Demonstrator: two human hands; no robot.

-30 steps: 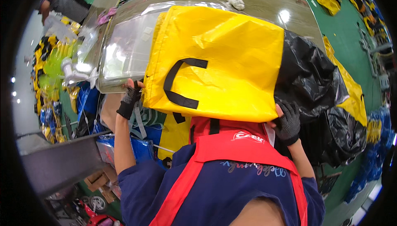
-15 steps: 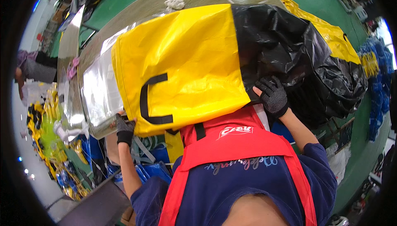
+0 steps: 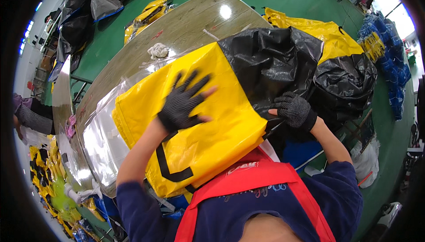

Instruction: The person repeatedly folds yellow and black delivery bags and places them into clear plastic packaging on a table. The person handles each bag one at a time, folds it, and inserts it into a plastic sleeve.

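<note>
A large bag-like piece of glossy yellow and black tarp (image 3: 221, 104) lies across the table, hanging over its near edge against my apron. Its yellow end is at the left with a black webbing strap, the black crumpled part at the right. My left hand (image 3: 183, 104), in a black dotted glove with bare thumb and fingertip, is spread open over the yellow panel, slightly blurred; whether it touches is unclear. At the yellow-black seam my right hand (image 3: 295, 111), gloved alike, is closed on the black tarp, thumb toward the seam; its fingertips are partly hidden.
The wood-patterned table (image 3: 195, 25) has a clear plastic sheet (image 3: 99, 135) along its left side and a crumpled white cloth (image 3: 158, 51) beyond the tarp. More yellow tarp (image 3: 338, 42) lies at the right, near a blue bundle (image 3: 392, 60). Another person (image 3: 35, 113) stands at the far left.
My left hand has let go of the tarp's left corner and moved up and right over the yellow panel. The yellow end has swung nearer me, and the view has shifted.
</note>
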